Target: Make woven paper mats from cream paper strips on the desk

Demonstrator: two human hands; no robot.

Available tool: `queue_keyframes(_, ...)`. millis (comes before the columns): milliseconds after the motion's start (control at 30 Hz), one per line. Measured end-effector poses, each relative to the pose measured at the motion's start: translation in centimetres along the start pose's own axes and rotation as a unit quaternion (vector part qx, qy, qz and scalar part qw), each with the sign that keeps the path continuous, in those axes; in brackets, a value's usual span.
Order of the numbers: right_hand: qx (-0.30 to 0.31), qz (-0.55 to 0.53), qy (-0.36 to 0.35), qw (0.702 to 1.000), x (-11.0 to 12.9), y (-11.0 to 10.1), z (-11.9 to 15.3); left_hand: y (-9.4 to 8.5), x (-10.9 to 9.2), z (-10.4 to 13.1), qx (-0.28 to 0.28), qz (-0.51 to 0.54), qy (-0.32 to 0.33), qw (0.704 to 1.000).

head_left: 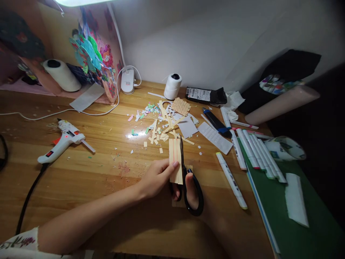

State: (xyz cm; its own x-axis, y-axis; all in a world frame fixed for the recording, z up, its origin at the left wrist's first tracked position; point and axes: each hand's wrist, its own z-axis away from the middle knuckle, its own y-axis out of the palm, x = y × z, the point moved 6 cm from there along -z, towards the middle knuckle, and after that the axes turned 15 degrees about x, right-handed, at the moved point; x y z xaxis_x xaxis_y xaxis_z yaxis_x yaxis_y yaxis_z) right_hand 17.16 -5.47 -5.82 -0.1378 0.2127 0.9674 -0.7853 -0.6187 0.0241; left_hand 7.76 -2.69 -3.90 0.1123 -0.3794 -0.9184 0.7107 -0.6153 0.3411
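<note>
Between thumb and fingers, my left hand pinches a pale yellow card strip marked with reddish lines. My right hand is closed through the handles of black scissors, whose blades lie along the card's right edge. Part of the right hand's fingers is hidden behind the card and handles. Beyond the card lies a pile of cut paper scraps, with a tan card piece with notched edges at its back.
A glue gun with a black cable lies left. White markers and a green mat are at right. A blue-black cutter, a thread cone and a power strip stand or lie toward the wall.
</note>
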Motion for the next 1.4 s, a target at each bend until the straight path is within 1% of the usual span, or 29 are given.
queue_keyframes(67,-0.003,-0.006,-0.019,1.0,0.7,0.1,0.2,-1.4,-1.5,0.2,-0.071,-0.097,0.043,0.992)
queue_keyframes(100,0.0,-0.014,-0.023,1.0,1.0,0.2,0.3,-2.1,-2.3,0.3,-0.108,-0.136,0.067,0.983)
queue_keyframes(133,0.013,-0.024,-0.02,0.999,1.1,0.5,0.4,-2.6,-2.8,0.4,-0.132,-0.156,0.082,0.975)
queue_keyframes(167,0.023,-0.033,-0.017,0.999,1.2,0.7,0.5,-2.9,-3.2,0.4,-0.144,-0.163,0.092,0.972)
queue_keyframes(300,0.033,-0.072,-0.018,0.997,1.1,1.2,0.5,-3.6,-3.2,0.3,-0.144,-0.159,0.094,0.972)
queue_keyframes(367,0.023,-0.101,-0.02,0.994,0.6,1.0,0.3,-4.5,-3.5,0.4,-0.177,-0.17,0.1,0.964)
queue_keyframes(433,0.009,-0.143,-0.025,0.989,0.0,0.8,0.0,-6.0,-4.7,0.3,-0.229,-0.213,0.105,0.944)
queue_keyframes(467,0.001,-0.163,-0.03,0.986,-0.3,0.6,-0.1,-6.8,-5.6,-0.1,-0.252,-0.255,0.099,0.928)
queue_keyframes(500,-0.003,-0.182,-0.035,0.983,-0.5,0.5,-0.3,-7.7,-6.6,-0.7,-0.27,-0.311,0.077,0.908)
queue_keyframes(567,-0.007,-0.206,-0.042,0.978,-0.8,0.3,-0.6,-9.4,-8.3,-2.7,-0.289,-0.414,0.008,0.863)
queue_keyframes(633,-0.011,-0.214,-0.044,0.976,-1.0,0.2,-0.7,-11.0,-9.8,-4.8,-0.312,-0.443,-0.01,0.841)
queue_keyframes(700,-0.023,-0.218,-0.042,0.975,-1.2,0.1,-0.8,-12.1,-10.5,-6.9,-0.321,-0.452,-0.026,0.832)
queue_keyframes(767,-0.038,-0.218,-0.047,0.974,-1.2,0.0,-0.9,-12.8,-10.5,-8.5,-0.319,-0.454,-0.042,0.831)
queue_keyframes(833,-0.047,-0.215,-0.05,0.974,-1.3,-0.1,-1.1,-13.4,-10.1,-9.4,-0.317,-0.455,-0.053,0.831)
queue_keyframes(900,-0.048,-0.214,-0.05,0.974,-1.5,-0.2,-1.3,-13.8,-9.9,-9.7,-0.316,-0.455,-0.055,0.831)
queue_keyframes(1000,-0.05,-0.214,-0.061,0.974,-1.4,-0.3,-1.5,-13.9,-10.3,-9.4,-0.315,-0.451,-0.032,0.835)
queue_keyframes(1100,-0.045,-0.221,-0.084,0.971,-1.0,-0.2,-1.5,-12.8,-11.3,-7.9,-0.312,-0.44,0.014,0.842)
queue_keyframes(1167,-0.034,-0.227,-0.102,0.968,-0.7,0.0,-1.5,-11.4,-11.5,-6.1,-0.299,-0.427,0.041,0.852)
queue_keyframes(1233,-0.011,-0.225,-0.115,0.967,-0.3,0.6,-1.3,-9.7,-11.1,-3.9,-0.283,-0.414,0.058,0.863)
queue_keyframes(1333,0.031,-0.22,-0.112,0.969,0.1,1.9,-0.9,-7.3,-9.8,-0.4,-0.275,-0.403,0.067,0.87)
queue_keyframes(1400,0.056,-0.216,-0.094,0.97,0.1,2.7,-0.5,-6.1,-8.8,1.2,-0.266,-0.385,0.074,0.88)
